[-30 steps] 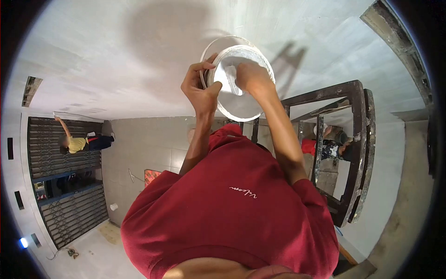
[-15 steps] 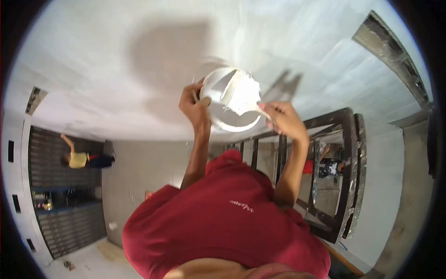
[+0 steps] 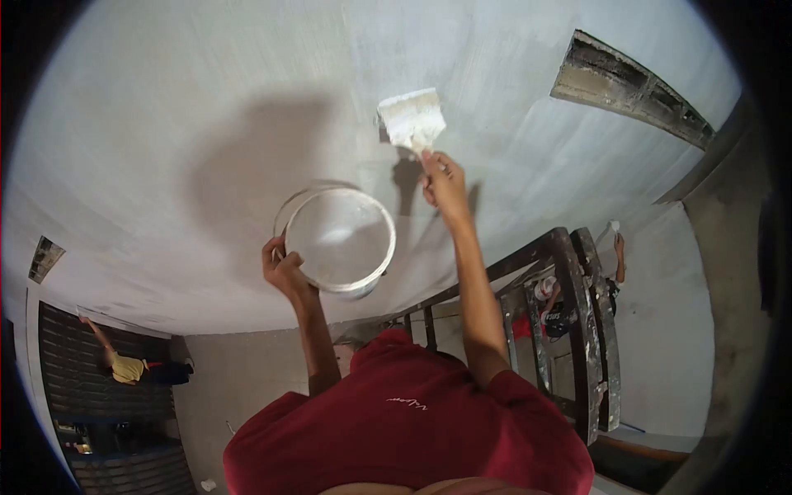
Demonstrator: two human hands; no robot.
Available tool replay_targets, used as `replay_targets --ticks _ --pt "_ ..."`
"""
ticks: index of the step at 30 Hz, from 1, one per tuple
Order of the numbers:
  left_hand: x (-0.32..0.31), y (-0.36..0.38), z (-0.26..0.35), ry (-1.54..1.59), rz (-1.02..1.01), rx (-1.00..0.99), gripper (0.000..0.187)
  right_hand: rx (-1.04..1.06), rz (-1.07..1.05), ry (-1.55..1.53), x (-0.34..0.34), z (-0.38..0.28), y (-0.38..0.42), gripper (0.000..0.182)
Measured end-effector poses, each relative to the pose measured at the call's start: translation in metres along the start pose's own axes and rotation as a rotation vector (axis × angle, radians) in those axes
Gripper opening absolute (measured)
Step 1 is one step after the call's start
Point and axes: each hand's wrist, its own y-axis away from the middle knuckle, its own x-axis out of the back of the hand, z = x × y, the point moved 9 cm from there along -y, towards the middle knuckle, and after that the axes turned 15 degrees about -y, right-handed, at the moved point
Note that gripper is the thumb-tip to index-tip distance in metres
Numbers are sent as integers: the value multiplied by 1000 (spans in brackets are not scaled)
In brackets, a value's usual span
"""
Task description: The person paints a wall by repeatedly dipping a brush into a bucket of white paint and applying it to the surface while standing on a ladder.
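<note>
My left hand [image 3: 285, 271] grips the rim of a round white paint bucket [image 3: 342, 239], held up close under the white painted surface [image 3: 206, 99]. My right hand [image 3: 443, 183] is raised higher and holds the handle of a wide paintbrush [image 3: 411, 120]. The white-coated bristles are pressed against the surface, above and right of the bucket. My red shirt [image 3: 412, 429] fills the bottom of the view.
A dark paint-spattered metal scaffold frame [image 3: 582, 330] stands at the right, with a person in red [image 3: 536, 313] beyond it. Another person in a yellow top [image 3: 124, 367] reaches up by a folding metal gate [image 3: 91, 421]. A dark recess [image 3: 627, 87] cuts the surface at upper right.
My right hand pulled the brush out of the bucket and lifted it onto the white surface. My left hand lowered the bucket to the left.
</note>
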Motion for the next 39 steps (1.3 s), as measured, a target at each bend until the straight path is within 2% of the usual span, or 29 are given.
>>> replay_targets --ticks 1,5,8,10,12,17,19,22,24,27,31,34,37,39 --pt "10 -3 -1 -31 15 -14 48 2 32 27 4 16 -6 36" --pt "42 1 10 -101 44 -57 47 -252 57 -73 21 108 21 34" --pt "61 3 14 -126 64 -71 45 -445 108 -180 29 137 41 30" --pt "75 6 18 -117 81 -78 41 -464 116 -214 21 123 36 25" --pt "83 5 15 -115 118 -75 42 -465 99 -218 3 83 18 24" --pt "86 14 16 -136 156 -57 42 -250 -67 -250 -67 -67 4 23" --pt "86 17 14 -95 144 -47 43 -192 -175 -210 -80 -101 9 24" --pt "83 25 17 -108 134 -15 49 -109 -218 -92 -93 -134 25 27" --pt "91 22 9 -118 114 -20 49 -83 -187 -128 -89 -118 15 30" --pt "94 23 9 -108 123 -21 48 -81 -100 -170 -60 -49 -12 34" --pt "103 24 13 -135 172 -34 44 -199 68 -175 -11 57 -1 36" --pt "105 31 23 -144 172 -52 43 -312 113 -167 20 123 22 35" --pt "107 34 27 -135 172 -67 45 -439 159 -135 34 150 32 33" --pt "110 36 29 -113 172 -64 45 -506 164 -105 31 143 33 31"
